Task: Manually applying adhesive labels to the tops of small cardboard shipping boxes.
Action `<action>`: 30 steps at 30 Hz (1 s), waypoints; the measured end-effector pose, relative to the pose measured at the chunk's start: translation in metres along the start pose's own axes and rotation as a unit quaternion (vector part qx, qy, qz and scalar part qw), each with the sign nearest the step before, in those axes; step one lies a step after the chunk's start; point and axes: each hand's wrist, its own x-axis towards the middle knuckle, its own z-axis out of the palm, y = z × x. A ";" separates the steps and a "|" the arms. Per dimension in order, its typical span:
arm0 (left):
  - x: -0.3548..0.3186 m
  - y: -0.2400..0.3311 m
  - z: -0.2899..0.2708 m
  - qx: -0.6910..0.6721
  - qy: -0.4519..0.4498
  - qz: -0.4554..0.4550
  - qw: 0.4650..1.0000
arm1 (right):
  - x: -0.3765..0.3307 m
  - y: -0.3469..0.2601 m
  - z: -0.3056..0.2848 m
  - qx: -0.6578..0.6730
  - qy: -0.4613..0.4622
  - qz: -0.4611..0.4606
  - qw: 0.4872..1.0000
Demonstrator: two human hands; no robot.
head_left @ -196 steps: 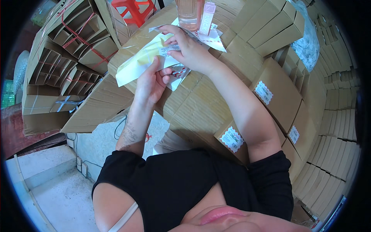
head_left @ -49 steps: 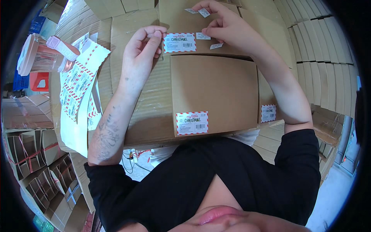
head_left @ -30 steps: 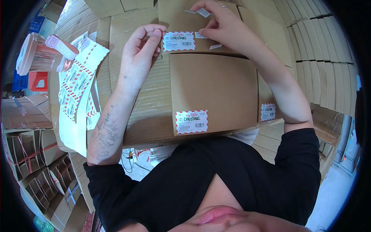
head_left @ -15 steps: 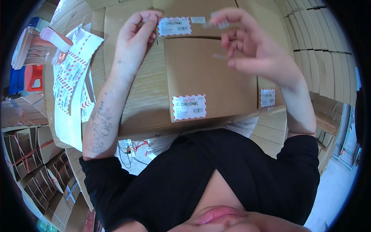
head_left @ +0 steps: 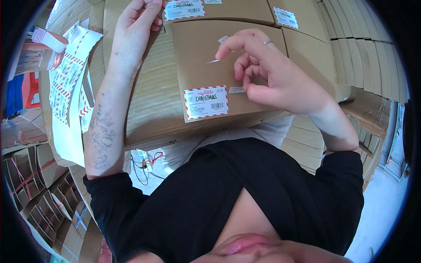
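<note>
My left hand [head_left: 140, 16] is at the far edge, fingers curled with thumb and forefinger pressed together at the left end of a red-striped label [head_left: 184, 9] on the far cardboard box [head_left: 241, 11]. Anything inside that pinch is hidden. Over the near cardboard box [head_left: 199, 52] hovers my right hand [head_left: 267, 70], a ring on one bent finger. A small white sticker [head_left: 213, 61] clings to its forefinger tip, and another sticker [head_left: 237, 90] shows by the thumb. One more sticker [head_left: 222, 39] shows beside the forefinger; whether it is stuck there I cannot tell. The near box bears a striped label [head_left: 206, 103].
Printed label sheets [head_left: 70, 79] lie at the left, by a clear container with a pink handle [head_left: 50, 40]. Another labelled box [head_left: 302, 26] stands at the far right. Flattened cardboard [head_left: 372, 65] is stacked to the right. Cables [head_left: 147, 162] hang below the table edge.
My right hand has come down from the far box to over the near box, stickers still on its fingers. My view has shifted, so the boxes appear higher and further left.
</note>
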 end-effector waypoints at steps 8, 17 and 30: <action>-0.007 0.019 0.020 -0.027 0.025 -0.027 0.999 | 0.003 0.004 0.000 -0.024 0.014 -0.023 0.999; -0.008 0.018 0.019 -0.043 0.017 -0.018 0.999 | -0.017 0.000 0.016 -0.344 0.077 -0.162 0.922; -0.006 0.019 0.020 -0.024 0.027 -0.022 0.999 | -0.025 0.029 0.033 0.017 0.180 -0.101 0.978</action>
